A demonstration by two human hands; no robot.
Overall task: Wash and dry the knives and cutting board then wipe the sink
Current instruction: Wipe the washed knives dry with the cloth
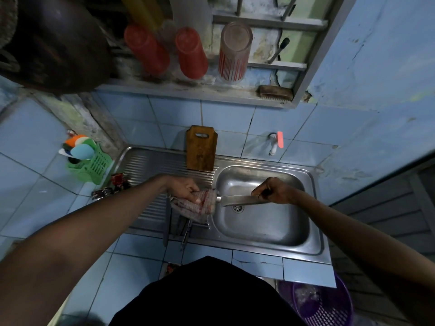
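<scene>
— Where is the knife (242, 200)?

— Held level over the sink (263, 231), above the drain (238, 208). Its blade runs left to right across the basin's left half.

— Who has hold of it?

— Both hands. The left hand (182, 188) is curled around a checked cloth (200, 203), and the cloth is wrapped over the handle end of the knife, at the basin's left edge. The right hand (274, 190) pinches the blade near its tip, fingers closed on the metal.

— And the cloth, does it hang free?

— Part of it droops below the left hand onto the ribbed draining board (150, 165).

— The cutting board (201, 148)?

— Upright at the back edge of the draining board, leaning on the blue tiled wall, handle slot uppermost.

— Anything else near the sink?

— A white tap (275, 143) with a pink lever on the wall behind the basin. A green basket (94, 164) with coloured utensils stands at the draining board's far left corner. On the ledge above stand two red cups (164, 51), upside down, and a striped glass (234, 52), with a scrubbing brush (275, 93) to their right. A purple basket (322, 302) sits below the counter's front right.
</scene>
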